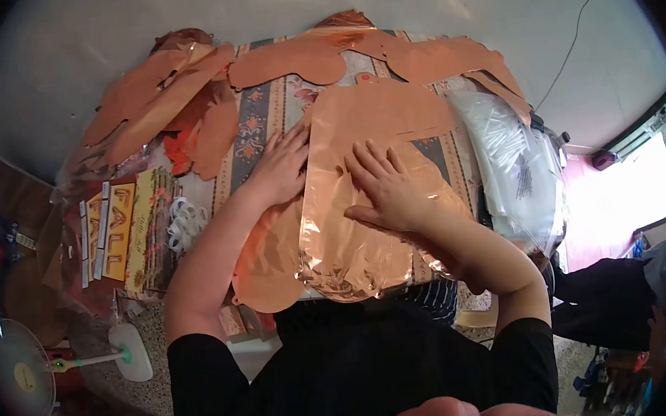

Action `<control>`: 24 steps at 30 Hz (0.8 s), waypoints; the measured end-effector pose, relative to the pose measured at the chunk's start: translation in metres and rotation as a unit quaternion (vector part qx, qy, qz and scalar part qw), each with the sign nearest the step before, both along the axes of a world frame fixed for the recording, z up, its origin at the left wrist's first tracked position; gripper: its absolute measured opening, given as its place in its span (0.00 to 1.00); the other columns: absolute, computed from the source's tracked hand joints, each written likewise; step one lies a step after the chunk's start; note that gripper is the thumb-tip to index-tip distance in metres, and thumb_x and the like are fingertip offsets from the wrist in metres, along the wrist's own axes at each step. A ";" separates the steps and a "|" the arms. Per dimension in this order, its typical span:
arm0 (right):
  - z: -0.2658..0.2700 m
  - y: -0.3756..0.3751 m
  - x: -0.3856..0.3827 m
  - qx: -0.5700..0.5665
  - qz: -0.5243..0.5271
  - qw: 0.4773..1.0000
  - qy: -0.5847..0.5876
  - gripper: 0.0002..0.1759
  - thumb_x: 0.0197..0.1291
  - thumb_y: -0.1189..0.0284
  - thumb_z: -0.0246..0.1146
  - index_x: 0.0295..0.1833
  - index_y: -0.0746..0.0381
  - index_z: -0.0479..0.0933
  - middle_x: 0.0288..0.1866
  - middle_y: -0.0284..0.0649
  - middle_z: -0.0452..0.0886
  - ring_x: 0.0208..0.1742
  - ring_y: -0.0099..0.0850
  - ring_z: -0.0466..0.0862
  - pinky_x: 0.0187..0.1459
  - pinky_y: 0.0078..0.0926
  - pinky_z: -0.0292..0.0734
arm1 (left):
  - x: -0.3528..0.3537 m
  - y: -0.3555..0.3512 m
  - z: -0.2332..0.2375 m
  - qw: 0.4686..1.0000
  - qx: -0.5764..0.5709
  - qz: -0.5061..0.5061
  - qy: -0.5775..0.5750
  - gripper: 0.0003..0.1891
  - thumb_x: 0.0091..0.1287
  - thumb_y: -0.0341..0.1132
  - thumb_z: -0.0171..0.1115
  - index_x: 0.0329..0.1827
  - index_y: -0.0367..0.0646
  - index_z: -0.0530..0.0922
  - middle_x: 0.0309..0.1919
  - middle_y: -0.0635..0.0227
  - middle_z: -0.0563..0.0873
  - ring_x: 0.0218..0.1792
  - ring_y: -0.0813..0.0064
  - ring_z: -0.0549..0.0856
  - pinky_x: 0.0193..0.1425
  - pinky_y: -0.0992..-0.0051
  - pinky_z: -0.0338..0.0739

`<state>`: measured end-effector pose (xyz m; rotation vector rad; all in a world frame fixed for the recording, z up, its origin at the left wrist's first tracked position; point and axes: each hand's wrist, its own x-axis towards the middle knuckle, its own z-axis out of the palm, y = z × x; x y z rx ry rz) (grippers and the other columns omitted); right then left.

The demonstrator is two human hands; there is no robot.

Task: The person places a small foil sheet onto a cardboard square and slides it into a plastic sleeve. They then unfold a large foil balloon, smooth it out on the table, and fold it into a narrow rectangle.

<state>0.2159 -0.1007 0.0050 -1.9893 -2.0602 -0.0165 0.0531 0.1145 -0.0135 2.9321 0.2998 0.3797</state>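
Note:
A copper-coloured shaped sheet (364, 114) with a shiny, wrinkled clear film over its lower part lies in front of me on the table. My right hand (385, 187) rests on it, open, with fingers spread. Along the sheet's left edge, my left hand (283, 167) lies flat with its fingers stretched out; its fingertips reach that edge. Another rounded copper-coloured piece (271, 273) shows below my left hand, partly under the wrinkled film. What lies beneath the sheet is mostly hidden.
More copper-coloured cutouts (288, 61) line the table's far side. Clear plastic bags (503, 161) are stacked at the right. Printed yellow cards (116, 223) and a coil of white ribbon (185, 223) sit at the left. A fan (21, 378) stands lower left; another person (633, 292) is at the right.

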 end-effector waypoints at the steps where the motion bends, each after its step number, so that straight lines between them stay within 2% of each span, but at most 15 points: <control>1: -0.003 0.006 0.002 -0.008 0.018 0.999 -0.037 0.48 0.62 0.42 0.58 0.77 0.62 0.56 0.79 0.56 0.54 0.81 0.54 0.50 0.78 0.53 0.40 | 0.000 -0.001 0.003 1.000 -0.010 -0.001 0.011 0.31 0.69 0.45 0.54 0.74 0.42 0.64 0.75 0.55 0.63 0.78 0.58 0.55 0.80 0.53 0.45; 4: 0.001 -0.012 0.019 -0.035 0.090 0.995 -0.007 0.48 0.63 0.40 0.54 0.77 0.63 0.55 0.79 0.55 0.54 0.81 0.54 0.49 0.77 0.55 0.40 | -0.001 -0.001 0.006 1.000 0.005 -0.005 0.030 0.32 0.69 0.47 0.54 0.74 0.43 0.63 0.75 0.55 0.62 0.79 0.57 0.54 0.80 0.52 0.45; 6: 0.003 -0.029 0.030 -0.029 0.093 0.995 -0.032 0.48 0.63 0.40 0.53 0.77 0.64 0.56 0.79 0.55 0.55 0.80 0.54 0.50 0.76 0.56 0.41 | -0.001 0.000 0.005 1.000 -0.013 -0.007 0.025 0.33 0.69 0.50 0.55 0.75 0.45 0.62 0.76 0.55 0.61 0.79 0.58 0.52 0.80 0.51 0.42; 8: 0.016 -0.043 0.033 -0.054 0.068 0.993 -0.080 0.48 0.63 0.39 0.52 0.77 0.64 0.56 0.78 0.54 0.57 0.80 0.54 0.52 0.76 0.56 0.42 | 0.000 0.001 0.006 0.999 0.039 -0.028 0.002 0.33 0.68 0.44 0.59 0.75 0.43 0.62 0.73 0.55 0.65 0.76 0.60 0.60 0.77 0.56 0.55; 9: 0.012 -0.047 0.035 -0.044 0.065 0.992 -0.094 0.49 0.62 0.38 0.52 0.76 0.65 0.57 0.77 0.54 0.57 0.79 0.54 0.54 0.75 0.56 0.43 | 0.000 0.008 0.009 0.999 0.040 -0.025 0.002 0.33 0.68 0.44 0.59 0.75 0.43 0.62 0.73 0.55 0.65 0.76 0.60 0.60 0.77 0.56 0.55; 10: 0.012 -0.050 0.035 -0.043 0.068 0.992 -0.094 0.49 0.62 0.38 0.52 0.76 0.65 0.57 0.77 0.54 0.57 0.79 0.54 0.54 0.75 0.56 0.43 | 0.003 0.021 0.016 0.989 -0.141 -0.048 -0.014 0.30 0.67 0.39 0.60 0.72 0.41 0.65 0.69 0.56 0.69 0.71 0.62 0.67 0.72 0.61 0.63; 11: 0.012 -0.053 0.035 -0.045 0.063 0.993 -0.087 0.49 0.62 0.38 0.52 0.76 0.65 0.57 0.77 0.54 0.57 0.79 0.54 0.53 0.75 0.56 0.42 | 0.005 0.032 0.020 0.945 -0.318 -0.069 -0.032 0.28 0.66 0.34 0.61 0.70 0.39 0.68 0.64 0.58 0.73 0.66 0.64 0.74 0.67 0.66 0.70; 12: 0.013 -0.055 0.035 -0.045 0.056 0.994 -0.081 0.49 0.62 0.38 0.53 0.76 0.64 0.57 0.78 0.55 0.57 0.79 0.54 0.53 0.75 0.56 0.42 | 0.005 0.043 0.023 0.945 -0.319 -0.067 -0.032 0.28 0.66 0.34 0.61 0.70 0.39 0.68 0.64 0.58 0.73 0.66 0.64 0.74 0.67 0.66 0.70; 14: 0.013 -0.057 0.036 -0.049 0.052 0.995 -0.073 0.49 0.61 0.39 0.54 0.77 0.64 0.57 0.78 0.54 0.56 0.80 0.53 0.52 0.76 0.56 0.42 | 0.005 0.057 0.030 0.947 -0.303 0.022 -0.100 0.22 0.63 0.26 0.62 0.62 0.35 0.75 0.55 0.62 0.78 0.55 0.69 0.81 0.56 0.73 0.77; 15: 0.014 -0.058 0.035 -0.056 0.048 0.995 -0.066 0.49 0.61 0.40 0.56 0.77 0.63 0.57 0.78 0.54 0.56 0.80 0.52 0.52 0.76 0.56 0.41 | 0.007 0.056 0.028 0.945 -0.297 0.034 -0.131 0.17 0.64 0.28 0.61 0.56 0.34 0.79 0.52 0.59 0.79 0.52 0.65 0.82 0.57 0.70 0.77; 19: 0.035 -0.055 0.033 -0.100 0.036 0.994 -0.025 0.47 0.61 0.43 0.59 0.77 0.62 0.58 0.79 0.52 0.56 0.81 0.51 0.51 0.77 0.55 0.40 | 0.002 0.024 0.045 0.971 -0.231 0.030 -0.062 0.18 0.66 0.32 0.63 0.57 0.37 0.79 0.54 0.60 0.79 0.55 0.65 0.80 0.60 0.69 0.74; 21: 0.038 -0.043 0.035 -0.049 0.025 0.998 -0.004 0.44 0.61 0.46 0.60 0.76 0.60 0.61 0.78 0.50 0.58 0.80 0.48 0.54 0.78 0.53 0.41 | -0.010 0.010 0.046 0.996 -0.059 -0.015 -0.060 0.18 0.66 0.34 0.63 0.58 0.38 0.79 0.58 0.58 0.78 0.59 0.59 0.77 0.65 0.65 0.71; 24: 0.051 -0.010 0.020 -0.050 0.077 0.996 -0.020 0.42 0.62 0.47 0.60 0.74 0.60 0.63 0.77 0.48 0.61 0.79 0.45 0.57 0.78 0.52 0.45 | -0.039 -0.015 0.060 0.995 -0.082 -0.011 -0.056 0.18 0.66 0.35 0.61 0.56 0.38 0.79 0.58 0.58 0.79 0.61 0.55 0.75 0.68 0.61 0.68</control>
